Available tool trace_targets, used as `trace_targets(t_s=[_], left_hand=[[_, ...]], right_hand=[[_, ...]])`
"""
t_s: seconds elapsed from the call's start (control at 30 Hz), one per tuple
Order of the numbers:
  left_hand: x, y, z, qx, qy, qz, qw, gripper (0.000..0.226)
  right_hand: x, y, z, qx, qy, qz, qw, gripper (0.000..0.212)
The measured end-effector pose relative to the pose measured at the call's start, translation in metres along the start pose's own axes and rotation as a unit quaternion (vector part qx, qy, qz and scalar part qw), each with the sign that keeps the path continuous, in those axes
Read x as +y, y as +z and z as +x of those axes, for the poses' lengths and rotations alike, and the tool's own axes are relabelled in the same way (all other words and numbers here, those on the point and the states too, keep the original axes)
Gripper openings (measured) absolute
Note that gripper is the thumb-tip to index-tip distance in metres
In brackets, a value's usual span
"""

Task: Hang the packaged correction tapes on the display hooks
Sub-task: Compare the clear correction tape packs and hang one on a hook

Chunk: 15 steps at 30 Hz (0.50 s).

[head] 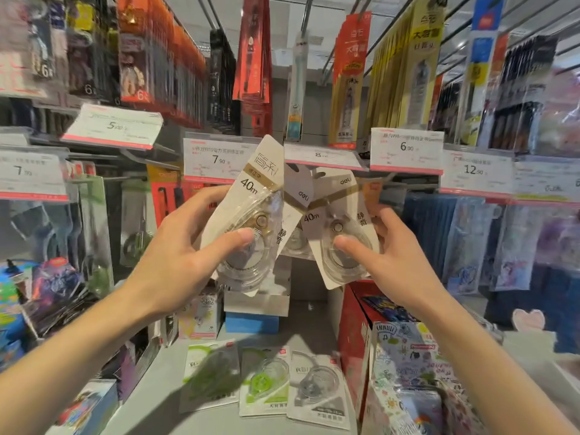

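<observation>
Left hand and right hand each grip a correction tape pack, thumbs pressing the blisters. Price tags crowd directly behind; three packs lie on the shelf below.

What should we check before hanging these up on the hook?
1. Left hand grips a white correction tape pack: ok.
2. Right hand grips another pack: ok.
3. Hang hole at each pack's top is free of fingers: ok.
4. Packs are upright for the hook: not ok, both tilt and their tops fan apart.
5. A bare hook is free behind the packs: cannot tell, the packs hide it.
6. Three more packs lie on the shelf below, waiting: ok.
</observation>
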<state>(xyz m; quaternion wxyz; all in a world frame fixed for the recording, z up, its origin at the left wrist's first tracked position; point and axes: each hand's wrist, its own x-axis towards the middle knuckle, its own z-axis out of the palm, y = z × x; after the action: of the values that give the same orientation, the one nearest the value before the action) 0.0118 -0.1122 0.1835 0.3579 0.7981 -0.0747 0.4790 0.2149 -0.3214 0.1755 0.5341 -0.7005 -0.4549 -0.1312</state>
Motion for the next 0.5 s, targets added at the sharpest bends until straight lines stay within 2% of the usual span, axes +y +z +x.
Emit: trace_targets(t_s=[0.27, 0.47, 0.5], left_hand=[[0.002, -0.003, 0.0, 0.003, 0.004, 0.004, 1.0, 0.046], [-0.006, -0.002, -0.004, 0.003, -0.015, 0.003, 1.0, 0.044], [-0.008, -0.002, -0.005, -0.001, -0.024, 0.003, 1.0, 0.044]], right_hand=[[-0.002, 0.012, 0.01, -0.003, 0.014, 0.001, 1.0, 0.024], [0.005, 0.034, 0.007, 0.011, 0.03, -0.006, 0.999, 0.039], [0.007, 0.039, 0.007, 0.013, 0.028, -0.023, 0.999, 0.048]])
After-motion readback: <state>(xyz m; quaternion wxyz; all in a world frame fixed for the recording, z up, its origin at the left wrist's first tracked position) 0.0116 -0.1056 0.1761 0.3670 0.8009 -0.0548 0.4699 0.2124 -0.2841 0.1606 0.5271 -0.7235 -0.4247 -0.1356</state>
